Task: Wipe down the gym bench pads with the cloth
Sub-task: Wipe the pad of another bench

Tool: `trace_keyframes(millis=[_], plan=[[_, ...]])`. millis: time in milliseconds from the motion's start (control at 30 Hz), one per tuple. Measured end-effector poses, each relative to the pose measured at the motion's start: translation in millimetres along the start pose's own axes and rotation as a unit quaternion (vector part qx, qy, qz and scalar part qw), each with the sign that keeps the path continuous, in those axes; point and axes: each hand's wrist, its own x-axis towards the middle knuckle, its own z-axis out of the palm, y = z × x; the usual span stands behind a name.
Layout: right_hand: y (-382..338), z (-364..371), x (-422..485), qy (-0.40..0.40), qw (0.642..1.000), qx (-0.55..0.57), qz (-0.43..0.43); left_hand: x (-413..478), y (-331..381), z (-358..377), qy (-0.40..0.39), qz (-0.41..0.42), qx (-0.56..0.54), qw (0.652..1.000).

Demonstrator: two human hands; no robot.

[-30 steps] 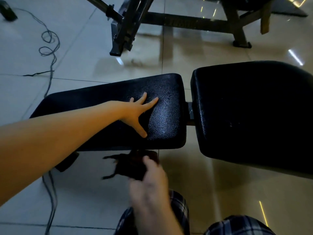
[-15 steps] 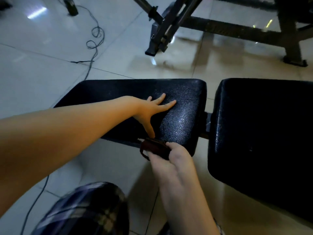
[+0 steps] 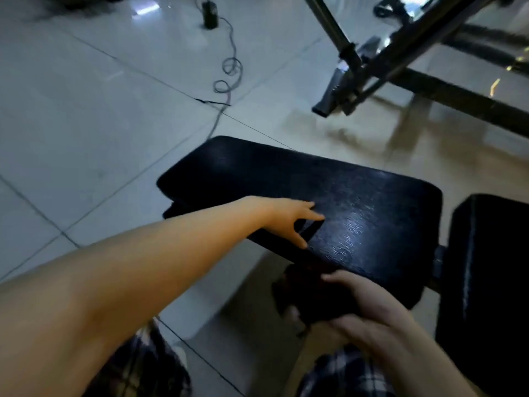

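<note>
Head view: dark cloth (image 3: 312,299) bunched in right hand (image 3: 369,313), fingers curled round it, thumb on top. Held at the near edge of the pad (image 3: 357,224), just below the rim; contact between cloth and pad not discernible in the dim light. Left hand (image 3: 289,222) laid flat on the top surface of the pad, fingers straight and spread, thumb pointing toward the near edge, forearm reaching in from lower left. Hands apart, left farther along the pad, right nearer the body. Pad black, textured, glossy where lit, lying slantwise across the middle of the view. Second pad (image 3: 492,267) of the same black material just beside it on the right, separated by a narrow gap with a dark bracket showing between. Plaid trousers (image 3: 343,373) at bottom edge. Pale tiled floor (image 3: 86,124) beneath. Black metal frame (image 3: 372,61) at upper right; looped cable (image 3: 229,70) and small dark adapter (image 3: 209,14) at top centre.
</note>
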Motion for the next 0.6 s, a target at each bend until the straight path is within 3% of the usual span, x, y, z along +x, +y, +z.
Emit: trace_keyframes(millis=[100, 167, 200, 233, 300, 367, 400, 433, 500, 600], plan=[[-6.0, 5.9, -15.2, 0.095, 0.971, -0.189, -0.112, -35.7, -76.5, 6.2, -0.03, -0.108, 0.004, 0.994], [-4.4, 20.1, -15.8, 0.167, 0.908, -0.304, -0.236, -48.8, -130.3, 12.5, -0.029, -0.173, 0.016, 0.984], [-5.0, 28.7, -14.3, 0.176, 0.858, -0.368, -0.311, -51.8, -155.4, 16.9, -0.025, -0.2, 0.02, 0.979], [-7.0, 39.5, -12.5, 0.164, 0.784, -0.452, -0.392, -53.3, -178.1, 21.9, -0.019, -0.222, 0.021, 0.975], [-14.1, 56.1, 9.6, 0.149, 0.549, -0.654, -0.498, -55.0, -216.6, 34.6, -0.003, -0.249, 0.005, 0.969], [-23.9, 61.4, 54.0, 0.108, 0.297, -0.831, -0.457, -53.9, -245.3, 46.1, 0.013, -0.25, -0.034, 0.968], [-26.0, 67.6, 77.1, 0.071, 0.23, -0.892, -0.382, -52.0, -257.1, 51.5, 0.021, -0.249, -0.054, 0.967], [-24.6, 78.1, 95.7, 0.045, 0.222, -0.927, -0.298, -49.8, -268.3, 55.5, 0.026, -0.249, -0.071, 0.966], [-20.3, 92.7, 124.6, 0.023, 0.241, -0.954, -0.175, -49.2, -284.6, 57.7, 0.026, -0.244, -0.088, 0.965], [-21.6, 104.7, 152.0, -0.043, 0.172, -0.961, -0.211, -55.4, -296.2, 42.4, 0.051, -0.254, -0.1, 0.961]])
